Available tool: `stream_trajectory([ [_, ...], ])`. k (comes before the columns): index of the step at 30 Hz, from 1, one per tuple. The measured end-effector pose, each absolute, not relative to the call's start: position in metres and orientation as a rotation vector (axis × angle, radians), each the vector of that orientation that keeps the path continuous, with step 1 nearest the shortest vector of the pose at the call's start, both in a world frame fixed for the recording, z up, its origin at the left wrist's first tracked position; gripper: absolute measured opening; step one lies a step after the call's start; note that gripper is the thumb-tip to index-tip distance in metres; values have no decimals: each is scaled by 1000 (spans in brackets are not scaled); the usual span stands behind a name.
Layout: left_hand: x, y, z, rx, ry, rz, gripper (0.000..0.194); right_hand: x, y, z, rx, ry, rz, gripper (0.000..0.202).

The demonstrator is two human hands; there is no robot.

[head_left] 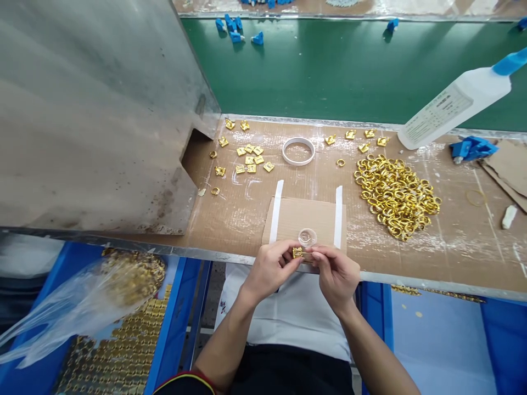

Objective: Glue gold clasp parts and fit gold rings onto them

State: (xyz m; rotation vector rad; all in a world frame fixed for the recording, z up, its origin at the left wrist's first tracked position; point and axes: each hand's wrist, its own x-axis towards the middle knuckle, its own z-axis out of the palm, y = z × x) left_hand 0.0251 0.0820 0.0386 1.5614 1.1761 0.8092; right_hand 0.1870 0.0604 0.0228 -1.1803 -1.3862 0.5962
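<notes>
Between the thumb and fingers of my left hand [269, 270] is a small gold square piece [297, 252]. My right hand [338, 274] pinches a thin stick-like tool [308, 253], whose tip meets the gold piece; its exact kind is too small to make out. Just beyond my fingertips, a small round clear dish [307, 237] sits on a cardboard pad [308, 214] held down by two white tape strips. A heap of gold rings [397, 192] lies to the right. Several gold square pieces [250, 159] are spread to the left of a white tape roll [298, 151].
A large metal housing [94, 109] stands at the left. A white bottle [453, 107] leans at the right near blue clips [473, 148]. Behind runs a green belt [321, 66] carrying blue parts. Below the bench, blue bins [175, 323] hold gold pieces and a plastic bag [82, 302].
</notes>
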Motion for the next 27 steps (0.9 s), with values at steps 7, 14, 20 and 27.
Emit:
stream_trajectory([
  [7,25,82,38,1568,1166,823,18,186,62,25,-1154,-1444,552,12],
  [14,26,82,39,1565,1154,835,18,186,62,24,-1139,-1484,526,10],
  [20,25,83,38,1567,1146,842,18,186,62,24,-1143,-1491,515,12],
  [27,26,82,38,1562,1151,834,19,186,62,23,-1152,-1480,514,11],
])
